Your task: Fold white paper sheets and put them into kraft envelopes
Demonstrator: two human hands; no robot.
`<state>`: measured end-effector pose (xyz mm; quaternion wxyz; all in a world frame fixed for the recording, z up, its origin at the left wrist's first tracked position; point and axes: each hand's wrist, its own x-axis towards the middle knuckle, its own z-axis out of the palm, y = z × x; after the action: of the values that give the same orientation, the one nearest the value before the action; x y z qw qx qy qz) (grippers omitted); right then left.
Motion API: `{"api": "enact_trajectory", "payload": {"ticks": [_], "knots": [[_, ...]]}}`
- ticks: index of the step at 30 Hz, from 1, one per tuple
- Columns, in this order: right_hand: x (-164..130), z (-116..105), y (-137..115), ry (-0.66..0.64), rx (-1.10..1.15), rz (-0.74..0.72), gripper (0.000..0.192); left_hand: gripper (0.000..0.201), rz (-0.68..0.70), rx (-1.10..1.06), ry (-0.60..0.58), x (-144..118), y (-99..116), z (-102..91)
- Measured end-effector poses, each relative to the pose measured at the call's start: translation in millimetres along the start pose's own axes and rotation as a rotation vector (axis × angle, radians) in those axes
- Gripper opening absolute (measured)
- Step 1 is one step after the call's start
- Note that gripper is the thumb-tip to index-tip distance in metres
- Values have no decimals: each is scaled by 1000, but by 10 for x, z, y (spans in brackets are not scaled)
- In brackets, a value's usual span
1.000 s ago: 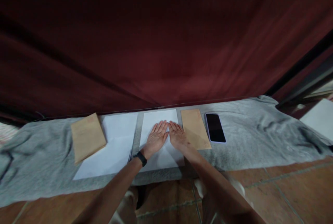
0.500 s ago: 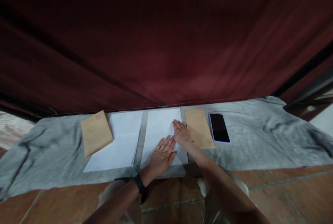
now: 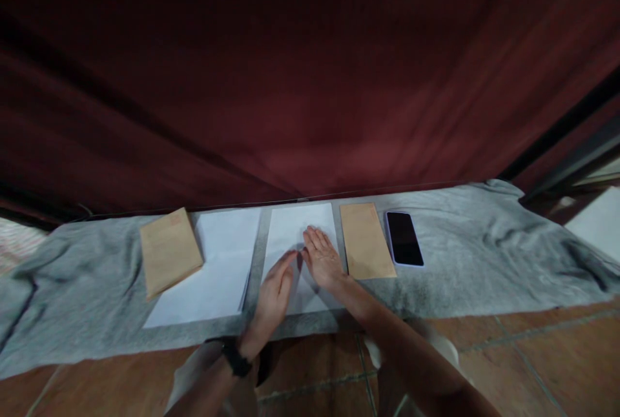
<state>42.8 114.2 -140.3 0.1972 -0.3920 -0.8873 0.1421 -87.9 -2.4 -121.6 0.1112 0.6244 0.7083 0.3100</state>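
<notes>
A white sheet of paper (image 3: 281, 226) lies lengthwise in front of me on the grey cloth. My right hand (image 3: 323, 261) rests palm down on its middle, fingers stretched out and holding nothing. Turned on its side, my left hand (image 3: 274, 291) is over the sheet's left part. Its fingers are extended, the tips close to my right thumb, and nothing shows in it; whether it touches the paper I cannot tell. Just right of the sheet is a brown envelope (image 3: 367, 241).
To the left, a stack of brown envelopes (image 3: 170, 252) partly covers a pile of white paper (image 3: 213, 281). A phone (image 3: 405, 239) with a dark screen lies right of the single envelope. The grey cloth (image 3: 465, 255) is wrinkled at both ends. Dark red fabric (image 3: 310, 113) rises behind it.
My left hand has rolled from lying flat onto its side and moved left. My right hand has slid left toward the middle of the sheet. The view has shifted slightly.
</notes>
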Motion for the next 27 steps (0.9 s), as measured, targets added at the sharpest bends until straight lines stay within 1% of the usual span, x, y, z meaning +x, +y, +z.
{"api": "enact_trajectory", "payload": {"ticks": [2, 4, 7, 10, 18, 21, 23, 25, 27], "knots": [[-35, 49, -10, 4, -12, -13, 52, 55, 18, 87, 20, 230, -77, 50], [-56, 85, -5, -8, -30, -6, 52, 59, 57, 195, -7, 434, -152, 149], [-68, 119, 15, -4, -49, -1, 50, 61, 61, 346, -44, 609, -261, 294], [-75, 142, 44, 34, -58, 8, 50, 63, 31, 447, -20, 624, -360, 334], [-112, 221, 132, 130, -106, 126, 61, 69, -56, 519, 58, 499, -525, 201], [-120, 238, 143, 170, -113, 140, 63, 67, -54, 518, 108, 527, -501, 210], [-122, 240, 143, 179, -115, 142, 63, 65, -33, 505, 117, 600, -428, 240], [-122, 240, 145, 170, -111, 143, 63, 62, 37, 470, 69, 724, -314, 289], [-120, 243, 151, 156, -102, 140, 61, 60, 151, 424, -29, 890, -187, 354]]}}
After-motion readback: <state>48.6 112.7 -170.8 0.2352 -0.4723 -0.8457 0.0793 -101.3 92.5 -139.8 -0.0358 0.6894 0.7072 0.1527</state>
